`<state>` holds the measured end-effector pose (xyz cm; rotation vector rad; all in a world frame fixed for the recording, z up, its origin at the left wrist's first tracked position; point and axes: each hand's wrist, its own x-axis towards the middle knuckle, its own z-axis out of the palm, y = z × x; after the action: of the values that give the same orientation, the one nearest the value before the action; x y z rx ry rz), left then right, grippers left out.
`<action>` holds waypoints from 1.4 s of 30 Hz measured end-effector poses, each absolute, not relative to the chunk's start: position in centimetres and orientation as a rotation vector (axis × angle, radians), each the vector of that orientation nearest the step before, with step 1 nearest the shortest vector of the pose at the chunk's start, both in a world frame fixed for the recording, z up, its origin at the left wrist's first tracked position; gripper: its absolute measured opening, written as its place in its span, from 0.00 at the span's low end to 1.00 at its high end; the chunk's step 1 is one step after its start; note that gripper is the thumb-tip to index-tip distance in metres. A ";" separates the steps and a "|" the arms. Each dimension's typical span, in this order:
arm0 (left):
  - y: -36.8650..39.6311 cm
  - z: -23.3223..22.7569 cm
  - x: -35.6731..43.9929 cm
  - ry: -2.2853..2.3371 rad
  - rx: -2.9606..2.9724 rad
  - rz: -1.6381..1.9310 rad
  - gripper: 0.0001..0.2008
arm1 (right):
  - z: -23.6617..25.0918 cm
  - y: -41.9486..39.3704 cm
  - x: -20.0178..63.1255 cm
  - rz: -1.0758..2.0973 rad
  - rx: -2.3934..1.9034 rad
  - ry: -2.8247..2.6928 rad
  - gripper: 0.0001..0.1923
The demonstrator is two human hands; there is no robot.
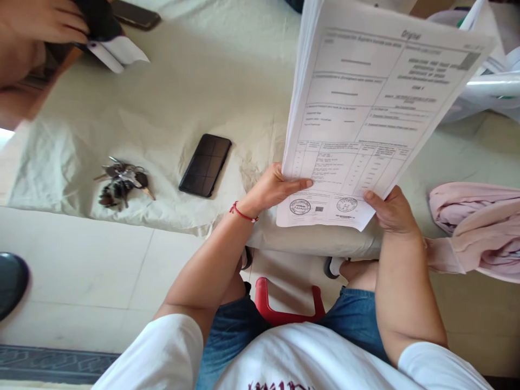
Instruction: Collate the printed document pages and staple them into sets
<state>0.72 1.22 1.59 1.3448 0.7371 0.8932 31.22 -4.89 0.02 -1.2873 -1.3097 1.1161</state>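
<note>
Both of my hands hold a stack of printed papers [349, 124] upright at a tilt above the cloth-covered table. Its top sheet is a form headed "Original", with ruled boxes and two round stamps near the lower edge. My left hand [276, 187] grips the lower left edge, thumb across the front and a red string bracelet at the wrist. At the lower right corner my right hand [392, 208] pinches the sheets, its thumb beside a stamp. The fingers behind the papers are hidden. A black smartphone [205, 165] lies on the cloth left of my left hand.
A bunch of keys [124, 181] lies on the light cloth [182, 97]. Top left, another person's hand [52, 21] is near a dark item with white paper; a second phone [136, 14] lies beyond. Pink fabric [479, 222] and a plastic bag [495, 92] are at right.
</note>
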 end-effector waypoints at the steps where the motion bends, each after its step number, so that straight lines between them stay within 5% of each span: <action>1: 1.1 1.5 0.9 0.728 1.343 0.877 0.23 | 0.0 -5.0 31.4 1.113 -1.290 -1.295 0.24; 8: 1.2 0.8 1.6 0.849 1.245 0.856 0.25 | -0.2 -4.6 30.9 1.118 -1.386 -1.187 0.24; 16: 2.7 -1.8 2.3 1.087 1.134 1.190 0.26 | -0.3 -5.9 31.3 1.498 -1.464 -1.273 0.20; 19: 1.7 -0.9 2.7 1.043 1.153 1.081 0.26 | -1.0 -5.4 32.3 1.227 -1.531 -1.240 0.24; 22: 0.4 -0.1 3.0 0.988 1.203 0.849 0.26 | -1.3 -4.7 33.1 0.629 -1.638 -1.167 0.28; 25: -0.6 -0.1 3.4 0.934 1.319 0.731 0.27 | -0.5 -4.4 32.4 0.205 -1.672 -1.278 0.23; 42: -0.6 -1.8 5.1 0.880 1.663 0.821 0.25 | 1.9 -1.1 25.3 0.192 -1.605 -1.935 0.24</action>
<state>5.10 -0.59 -1.84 1.6634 0.8803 0.8206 25.33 -1.09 1.88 -1.6053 -1.9352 0.1922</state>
